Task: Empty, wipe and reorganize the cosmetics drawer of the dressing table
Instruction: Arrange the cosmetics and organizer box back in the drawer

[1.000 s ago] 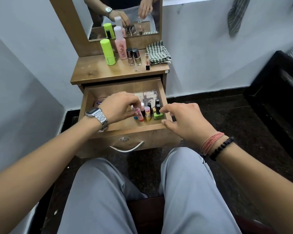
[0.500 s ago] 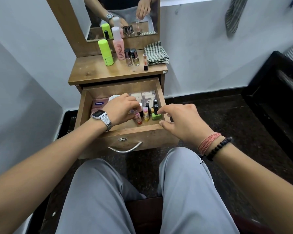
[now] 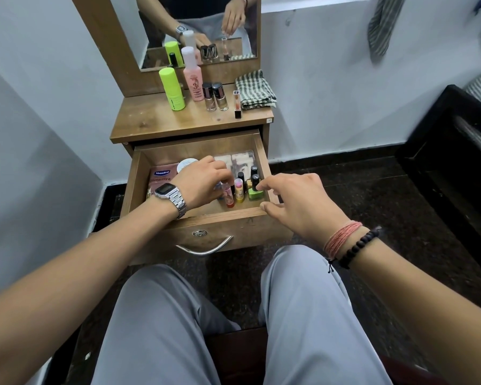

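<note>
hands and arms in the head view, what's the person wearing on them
Both forearms are bare, with no sleeves in view. The left hand has a silver metal-link digital watch with a dark rectangular face on its wrist. The right hand has a wrap of pinkish-red thread on its wrist and beside it a dark bead bracelet.

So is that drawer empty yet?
No. The open drawer still holds small bottles, a pink pouch and a white jar.

Single head view — forward and down; open drawer (image 3: 197, 218) near, centred
</note>
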